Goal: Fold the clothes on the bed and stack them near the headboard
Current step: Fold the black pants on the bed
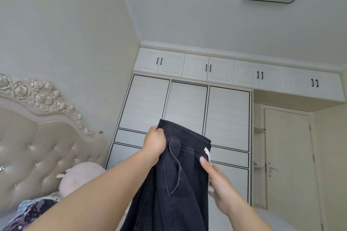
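— Bare forearms fill the lower view. What does the left hand (154,144) hold?

— Its fingers are curled round the elasticated waistband of the dark navy denim trousers (174,180), gripping one end, so the trousers hang up in the air before the white sliding-door wardrobe (185,110).

— And the right hand (218,180)?

— Thumb laid against the front of the cloth below the white drawstring (207,153); whether the other fingers pinch from behind I cannot tell.

— Anything by the cream tufted headboard with carved roses (33,146)?

— A pale pink plush toy (78,176), and patterned blue-and-dark fabric (32,210) lying below it.
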